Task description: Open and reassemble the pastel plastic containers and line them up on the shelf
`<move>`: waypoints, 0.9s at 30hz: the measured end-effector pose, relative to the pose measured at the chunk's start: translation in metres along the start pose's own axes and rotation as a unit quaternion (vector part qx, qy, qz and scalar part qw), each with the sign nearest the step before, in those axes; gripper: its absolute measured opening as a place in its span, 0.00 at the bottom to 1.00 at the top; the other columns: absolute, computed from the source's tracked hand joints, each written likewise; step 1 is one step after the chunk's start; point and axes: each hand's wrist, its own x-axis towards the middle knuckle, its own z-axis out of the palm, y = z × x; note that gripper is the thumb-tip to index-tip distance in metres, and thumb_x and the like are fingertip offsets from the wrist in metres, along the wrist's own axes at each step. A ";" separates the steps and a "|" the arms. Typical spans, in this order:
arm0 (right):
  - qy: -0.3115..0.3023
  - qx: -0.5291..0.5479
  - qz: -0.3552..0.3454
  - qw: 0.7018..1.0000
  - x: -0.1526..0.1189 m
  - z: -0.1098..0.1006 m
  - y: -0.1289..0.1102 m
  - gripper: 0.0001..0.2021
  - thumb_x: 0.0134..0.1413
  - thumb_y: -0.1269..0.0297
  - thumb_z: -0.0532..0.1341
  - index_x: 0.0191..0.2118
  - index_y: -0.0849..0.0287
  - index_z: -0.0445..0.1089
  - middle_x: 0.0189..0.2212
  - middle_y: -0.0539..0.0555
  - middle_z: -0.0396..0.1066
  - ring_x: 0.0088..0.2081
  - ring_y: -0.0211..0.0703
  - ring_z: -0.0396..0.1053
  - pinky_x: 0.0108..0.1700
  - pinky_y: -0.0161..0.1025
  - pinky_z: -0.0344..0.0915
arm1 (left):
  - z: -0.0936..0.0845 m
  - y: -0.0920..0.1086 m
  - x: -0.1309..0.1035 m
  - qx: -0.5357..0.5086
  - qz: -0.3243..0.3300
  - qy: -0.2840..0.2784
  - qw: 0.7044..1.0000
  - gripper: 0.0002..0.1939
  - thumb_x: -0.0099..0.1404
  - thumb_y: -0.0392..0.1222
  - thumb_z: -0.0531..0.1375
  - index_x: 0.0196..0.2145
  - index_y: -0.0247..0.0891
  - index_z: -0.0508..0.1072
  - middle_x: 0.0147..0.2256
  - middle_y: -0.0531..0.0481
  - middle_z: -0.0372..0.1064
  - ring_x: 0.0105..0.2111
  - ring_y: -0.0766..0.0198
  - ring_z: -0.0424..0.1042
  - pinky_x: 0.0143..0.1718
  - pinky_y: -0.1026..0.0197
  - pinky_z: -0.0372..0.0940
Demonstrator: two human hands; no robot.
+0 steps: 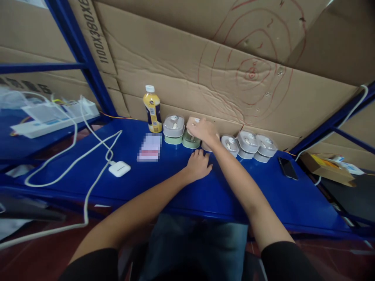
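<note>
Small lidded containers stand in a row along the back of the blue table, several of them stacked in twos. My right hand (203,130) reaches over the row, its fingers wrapped on a beige container (191,120) that sits on a green one (191,141). Under that hand another beige container (207,146) is partly hidden. My left hand (199,166) rests on the table in front of the green container, fingers apart and holding nothing. A grey container on a green one (174,128) stands to the left; grey containers (248,142) stand to the right.
A yellow bottle (152,111) and a blurred-out card (150,147) are left of the row. Farther left lie a white earphone case (119,168), white cables and a power strip (55,119). A phone (288,168) lies at the right. Cardboard (164,58) stands behind the blue table (222,195).
</note>
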 end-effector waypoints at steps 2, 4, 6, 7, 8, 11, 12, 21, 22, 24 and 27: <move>-0.016 0.018 -0.005 1.000 -0.011 -0.019 0.019 0.38 0.65 0.36 0.58 0.63 0.67 0.69 0.59 0.76 0.77 0.62 0.77 0.75 0.60 0.59 0.73 | -0.004 -0.003 0.004 0.003 0.009 -0.007 1.000 0.21 0.73 0.49 0.63 0.57 0.32 0.77 0.57 0.26 0.72 0.63 0.33 0.69 0.63 0.39 0.67; -0.021 0.041 -0.015 0.999 -0.027 -0.035 0.047 0.37 0.66 0.36 0.57 0.65 0.64 0.67 0.61 0.73 0.77 0.63 0.75 0.75 0.59 0.58 0.73 | -0.007 -0.009 0.007 -0.007 0.017 -0.011 1.000 0.20 0.73 0.48 0.64 0.56 0.31 0.77 0.58 0.26 0.72 0.63 0.33 0.69 0.65 0.38 0.67; -0.037 0.070 -0.036 0.996 -0.046 -0.043 0.081 0.34 0.64 0.40 0.60 0.67 0.58 0.65 0.61 0.68 0.78 0.62 0.70 0.76 0.59 0.56 0.74 | -0.007 -0.020 0.008 -0.052 0.020 -0.011 0.998 0.19 0.72 0.46 0.64 0.55 0.30 0.77 0.57 0.27 0.74 0.64 0.35 0.71 0.67 0.39 0.66; -0.046 0.088 -0.049 0.994 -0.055 -0.044 0.099 0.34 0.64 0.43 0.61 0.68 0.56 0.65 0.60 0.66 0.78 0.61 0.68 0.76 0.60 0.56 0.74 | -0.006 -0.027 0.008 -0.091 0.016 -0.010 0.996 0.20 0.72 0.46 0.64 0.56 0.30 0.77 0.57 0.28 0.75 0.63 0.37 0.72 0.68 0.40 0.66; -0.057 0.105 -0.066 0.991 -0.064 -0.043 0.115 0.34 0.62 0.45 0.63 0.68 0.55 0.64 0.60 0.65 0.79 0.59 0.67 0.77 0.59 0.56 0.75 | -0.006 -0.036 0.007 -0.142 0.008 -0.006 0.990 0.21 0.72 0.45 0.64 0.57 0.30 0.76 0.57 0.29 0.76 0.63 0.39 0.74 0.68 0.41 0.67; -0.068 0.151 -0.117 0.979 -0.086 -0.032 0.155 0.34 0.58 0.49 0.66 0.68 0.53 0.64 0.60 0.63 0.78 0.58 0.66 0.78 0.60 0.61 0.75 | -0.004 -0.062 0.002 -0.321 -0.035 0.011 0.946 0.32 0.70 0.36 0.62 0.70 0.34 0.64 0.60 0.32 0.76 0.60 0.47 0.79 0.64 0.42 0.72; -0.077 0.166 -0.134 0.974 -0.092 -0.028 0.163 0.35 0.57 0.50 0.66 0.68 0.52 0.64 0.61 0.63 0.77 0.58 0.66 0.77 0.60 0.61 0.75 | -0.004 -0.069 0.000 -0.370 -0.039 0.013 0.928 0.36 0.68 0.33 0.61 0.72 0.37 0.61 0.60 0.32 0.76 0.60 0.49 0.79 0.64 0.43 0.73; -0.188 0.260 -0.282 0.904 -0.117 -0.006 0.176 0.47 0.45 0.52 0.75 0.71 0.53 0.62 0.69 0.62 0.70 0.70 0.62 0.68 0.72 0.58 0.64 | -0.012 -0.064 -0.018 -0.427 0.078 -0.033 0.900 0.53 0.54 0.42 0.78 0.73 0.42 0.62 0.69 0.33 0.68 0.68 0.43 0.71 0.66 0.40 0.71; -0.196 0.254 -0.293 0.900 -0.118 -0.004 0.176 0.49 0.44 0.53 0.76 0.72 0.54 0.62 0.70 0.62 0.69 0.71 0.63 0.67 0.73 0.58 0.63 | -0.011 -0.062 -0.019 -0.418 0.088 -0.035 0.904 0.53 0.52 0.45 0.79 0.72 0.41 0.63 0.68 0.33 0.69 0.67 0.42 0.71 0.65 0.40 0.71; -0.199 0.237 -0.309 0.899 -0.120 0.001 0.174 0.52 0.43 0.52 0.78 0.73 0.53 0.61 0.72 0.63 0.67 0.72 0.64 0.66 0.74 0.59 0.62 | -0.008 -0.061 -0.021 -0.396 0.101 -0.024 0.912 0.54 0.50 0.49 0.80 0.70 0.39 0.65 0.66 0.34 0.71 0.65 0.41 0.73 0.65 0.41 0.71; -0.152 0.195 -0.306 0.919 -0.123 0.010 0.167 0.54 0.42 0.44 0.79 0.74 0.53 0.62 0.71 0.65 0.66 0.71 0.67 0.66 0.72 0.63 0.63 | -0.003 -0.058 -0.021 -0.369 0.105 0.008 0.923 0.57 0.47 0.52 0.81 0.70 0.38 0.64 0.66 0.34 0.71 0.65 0.40 0.73 0.66 0.40 0.69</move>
